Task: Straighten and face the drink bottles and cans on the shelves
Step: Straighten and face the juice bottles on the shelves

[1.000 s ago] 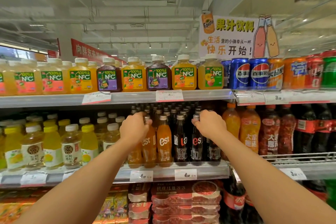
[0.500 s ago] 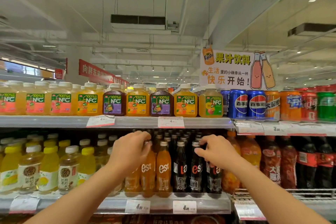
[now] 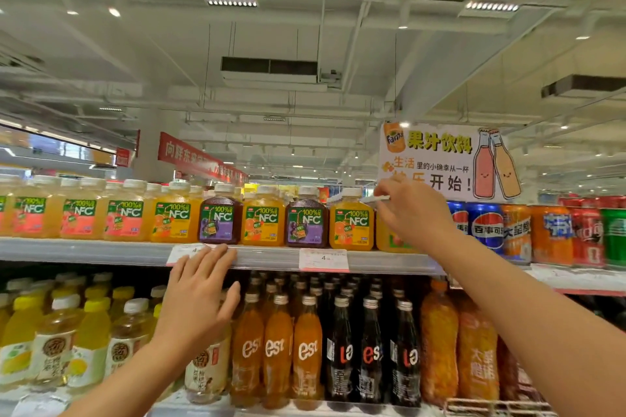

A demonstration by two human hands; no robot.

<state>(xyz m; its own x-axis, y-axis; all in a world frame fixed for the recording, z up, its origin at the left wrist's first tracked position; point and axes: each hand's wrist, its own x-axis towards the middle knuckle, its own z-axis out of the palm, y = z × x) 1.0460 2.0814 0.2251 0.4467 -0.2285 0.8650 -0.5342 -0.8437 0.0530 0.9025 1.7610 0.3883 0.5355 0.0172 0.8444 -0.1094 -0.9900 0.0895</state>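
A row of NFC juice bottles stands on the upper shelf (image 3: 84, 251), among them an orange one (image 3: 352, 227) and a purple one (image 3: 306, 223). My right hand (image 3: 411, 213) pinches the white cap of the rightmost yellow NFC bottle (image 3: 389, 238), whose body is mostly hidden behind my wrist. My left hand (image 3: 203, 291) is open with fingers spread, its fingertips at the shelf's front rail below the left purple bottle (image 3: 220, 223). On the shelf below stand orange est bottles (image 3: 306, 349) and dark est bottles (image 3: 371, 355), some labels turned sideways.
Pepsi cans (image 3: 486, 228) and other soda cans (image 3: 586, 234) line the upper shelf at right. A juice sign (image 3: 440, 159) rises behind my right hand. Price tags (image 3: 323, 259) hang on the rail. Yellow tea bottles (image 3: 56, 345) fill the lower left.
Both hands left the est bottles on the lower shelf and rose to the upper shelf. My right hand closed on an NFC bottle's cap, and my view tilted up.
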